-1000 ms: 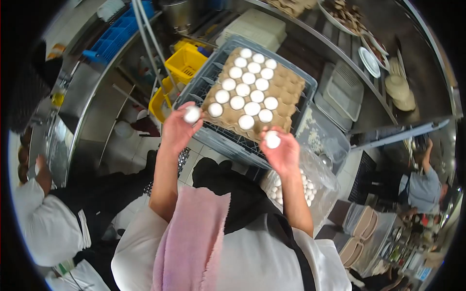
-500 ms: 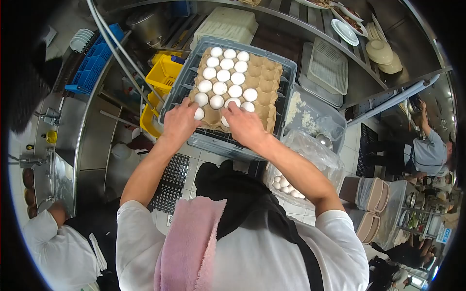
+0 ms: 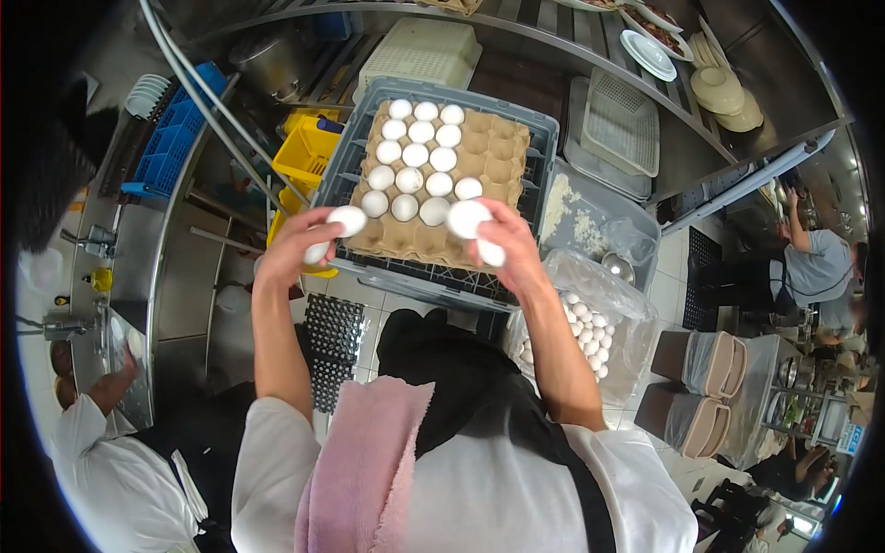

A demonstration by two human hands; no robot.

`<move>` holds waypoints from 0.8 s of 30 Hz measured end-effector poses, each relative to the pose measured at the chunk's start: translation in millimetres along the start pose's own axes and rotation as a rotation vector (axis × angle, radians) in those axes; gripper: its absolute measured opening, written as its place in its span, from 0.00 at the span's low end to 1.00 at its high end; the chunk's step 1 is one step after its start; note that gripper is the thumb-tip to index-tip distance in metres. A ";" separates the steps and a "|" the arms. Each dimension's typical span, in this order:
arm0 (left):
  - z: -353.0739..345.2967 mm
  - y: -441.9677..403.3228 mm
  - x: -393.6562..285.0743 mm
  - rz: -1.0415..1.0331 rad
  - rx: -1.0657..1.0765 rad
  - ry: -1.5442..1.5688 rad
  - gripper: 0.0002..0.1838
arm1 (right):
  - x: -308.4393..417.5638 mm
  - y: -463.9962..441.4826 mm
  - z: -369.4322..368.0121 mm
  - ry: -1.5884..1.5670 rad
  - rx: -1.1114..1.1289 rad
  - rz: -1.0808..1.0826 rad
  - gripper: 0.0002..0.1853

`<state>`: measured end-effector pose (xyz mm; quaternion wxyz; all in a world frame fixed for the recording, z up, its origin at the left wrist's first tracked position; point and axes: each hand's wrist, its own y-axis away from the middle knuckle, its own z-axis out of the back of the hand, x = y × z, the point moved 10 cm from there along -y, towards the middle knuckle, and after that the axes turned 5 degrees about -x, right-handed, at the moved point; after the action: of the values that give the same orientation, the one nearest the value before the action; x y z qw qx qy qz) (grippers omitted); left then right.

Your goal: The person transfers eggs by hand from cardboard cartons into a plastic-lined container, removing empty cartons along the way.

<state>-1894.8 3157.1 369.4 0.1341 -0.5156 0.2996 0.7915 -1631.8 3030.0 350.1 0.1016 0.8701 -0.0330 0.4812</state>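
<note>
White eggs (image 3: 415,155) stand in rows in a brown cardboard egg tray (image 3: 489,143). Its right-hand columns and front row hold none. The tray rests on a grey plastic crate (image 3: 535,101). My left hand (image 3: 300,244), raised at the tray's front left corner, is closed around two eggs (image 3: 348,220), one by the fingertips and one lower in the palm. Over the front right part of the tray, my right hand (image 3: 512,244) grips two more eggs (image 3: 467,218), one between thumb and fingers and one beneath. Fingers of both hands are partly hidden or blurred.
A clear plastic bag of loose eggs (image 3: 590,336) sits low on the right, beside a grey tub (image 3: 604,189) with white scraps. Yellow baskets (image 3: 307,152) stand at left. A metal shelf (image 3: 590,55) runs along the back. Co-workers (image 3: 111,461) are at left and right.
Both hands have lifted off the tray and moved apart and toward me, now with eggs in them. The front row spots where the fingers were are bare. More eggs show in the bag.
</note>
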 end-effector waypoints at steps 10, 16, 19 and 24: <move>-20.4 -6.3 -17.2 -0.319 0.068 0.773 0.25 | 47.6 -7.7 0.1 0.796 0.012 0.427 0.19; -21.8 -17.2 -75.2 -0.617 -0.333 -0.640 0.29 | 36.2 -16.0 -26.2 1.834 -0.143 0.338 0.21; -42.4 -33.9 -63.9 -0.412 -0.270 -1.065 0.29 | 34.7 -20.6 -31.2 1.854 -0.200 0.385 0.22; -46.1 -39.3 -63.1 -0.427 -0.259 -1.156 0.28 | 55.6 -0.4 10.5 1.309 -0.251 0.260 0.30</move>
<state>-1813.2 3165.8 399.5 0.3658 -0.0647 -0.0293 0.9280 -1593.3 3030.4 391.5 0.1423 0.3702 -0.1246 0.9095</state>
